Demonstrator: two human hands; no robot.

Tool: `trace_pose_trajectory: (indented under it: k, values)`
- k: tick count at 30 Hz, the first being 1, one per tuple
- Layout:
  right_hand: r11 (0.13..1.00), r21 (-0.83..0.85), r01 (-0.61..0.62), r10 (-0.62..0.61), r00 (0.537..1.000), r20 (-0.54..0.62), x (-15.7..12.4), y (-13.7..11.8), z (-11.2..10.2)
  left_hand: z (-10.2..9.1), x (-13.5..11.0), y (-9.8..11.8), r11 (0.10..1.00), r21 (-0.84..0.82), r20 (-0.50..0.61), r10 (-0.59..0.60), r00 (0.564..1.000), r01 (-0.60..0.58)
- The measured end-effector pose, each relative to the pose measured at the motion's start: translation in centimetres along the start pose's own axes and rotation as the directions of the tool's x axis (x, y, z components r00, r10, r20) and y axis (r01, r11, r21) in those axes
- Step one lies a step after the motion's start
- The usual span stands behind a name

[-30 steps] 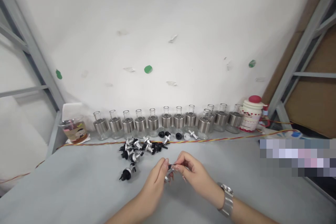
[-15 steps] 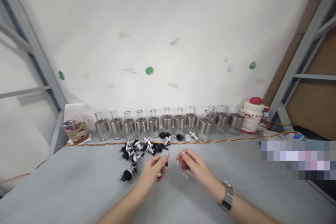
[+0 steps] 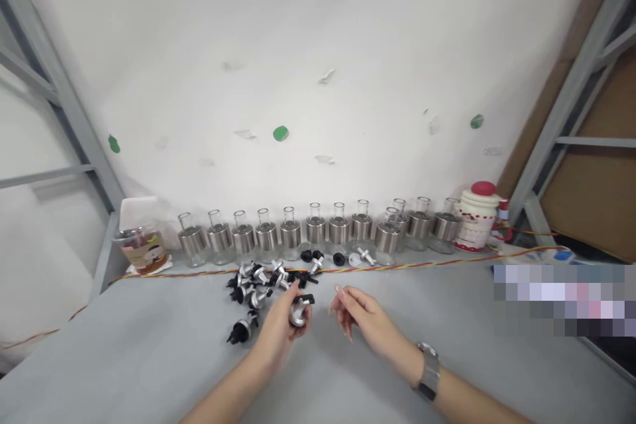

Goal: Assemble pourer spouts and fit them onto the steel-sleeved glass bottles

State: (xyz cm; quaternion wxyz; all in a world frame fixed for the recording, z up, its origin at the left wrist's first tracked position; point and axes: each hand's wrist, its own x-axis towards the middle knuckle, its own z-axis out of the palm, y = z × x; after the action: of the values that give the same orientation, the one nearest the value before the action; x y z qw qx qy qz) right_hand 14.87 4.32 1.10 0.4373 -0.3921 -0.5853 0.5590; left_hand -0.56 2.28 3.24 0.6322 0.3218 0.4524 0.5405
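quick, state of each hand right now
Left hand: closed, holding a spout.
Right hand: fingers curled, nothing visible in it; open or closed, can't tell.

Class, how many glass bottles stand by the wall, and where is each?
12. Eleven bottles form a row between the cup and the jar; one front bottle, towards the right, partly hides another. A fully hidden one can't be ruled out.

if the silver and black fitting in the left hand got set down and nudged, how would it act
The fitting would probably roll unevenly, since a black-tipped stem juts past its round silver flange. It seems stiff, as the silver part looks like metal or hard plastic. That shiny surface may be slightly slippery.
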Motion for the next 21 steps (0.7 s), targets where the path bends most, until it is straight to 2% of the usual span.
trace_pose_trajectory:
  k: [4,8,12,16,21]
  values:
    - [1.0,-0.023,0.005,-0.004,1.0,0.021,-0.1,-0.1,0.1,0.0,0.0,-0.3,0.987,-0.159,-0.005,0.002,1.0,-0.003]
    - [0.999,-0.035,0.023,-0.022,0.999,0.028,-0.1,0.0,0.1,-0.3,0.2,-0.5,0.979,-0.2,0.043,0.04,0.998,-0.03]
    - [0.999,-0.04,0.029,-0.028,0.999,0.03,-0.2,0.1,0.0,-0.3,0.1,-0.4,0.978,-0.204,0.002,0.043,0.999,-0.041]
    - [0.999,-0.044,0.03,-0.028,0.999,0.035,-0.1,0.0,-0.1,-0.4,-0.1,0.2,0.992,-0.119,-0.084,0.034,0.996,-0.044]
    - [0.999,-0.04,0.015,-0.013,0.998,0.057,0.0,0.2,0.0,-0.7,0.0,0.7,0.98,0.105,-0.005,0.169,0.986,-0.168]
